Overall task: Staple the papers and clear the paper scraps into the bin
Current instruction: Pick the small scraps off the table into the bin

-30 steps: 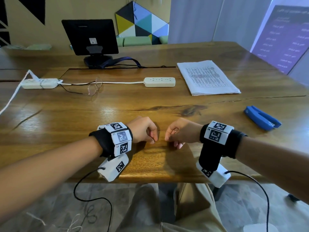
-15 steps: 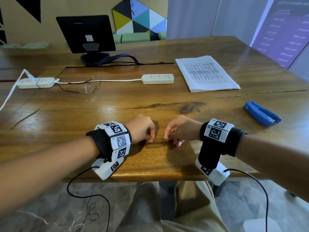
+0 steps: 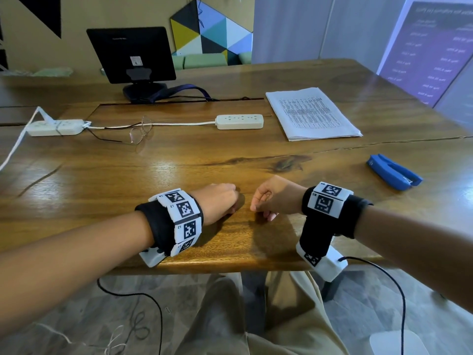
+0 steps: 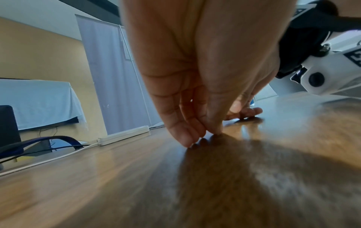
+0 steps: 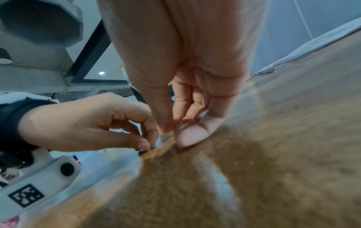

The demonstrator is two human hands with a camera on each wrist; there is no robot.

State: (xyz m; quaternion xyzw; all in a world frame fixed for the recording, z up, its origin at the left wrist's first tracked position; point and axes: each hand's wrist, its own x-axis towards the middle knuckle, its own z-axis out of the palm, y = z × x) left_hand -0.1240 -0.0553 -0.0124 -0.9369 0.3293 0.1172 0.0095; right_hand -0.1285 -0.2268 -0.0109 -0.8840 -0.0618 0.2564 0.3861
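A wooden desk (image 3: 179,165) fills the head view, seen from a seated person's eyes. Going left to right: near the desk's far left edge lies a white power strip (image 3: 55,127), its white cord running right past a pair of thin-rimmed glasses (image 3: 139,130) to a second power strip (image 3: 239,121) near the middle. Behind these, toward the far edge, stands a black monitor (image 3: 130,53) with its back to the viewer.

At the near edge, close to the middle, both hands rest fingertips-down on the wood, near each other but not touching. The left hand (image 3: 217,201) has its fingers curled with thumb and fingertips drawn together against the desk; whether anything small is pinched between them cannot be told. The right hand (image 3: 275,196) is curled the same way, fingertips pressed to the surface, and nothing can be made out in its grip. Each wrist wears a black band with white marker tiles.

Right of the second power strip, toward the far right corner, lies a flat stack of printed papers (image 3: 312,114). Nearer the right edge, well apart from both hands, a blue stapler (image 3: 394,171) lies on its side.
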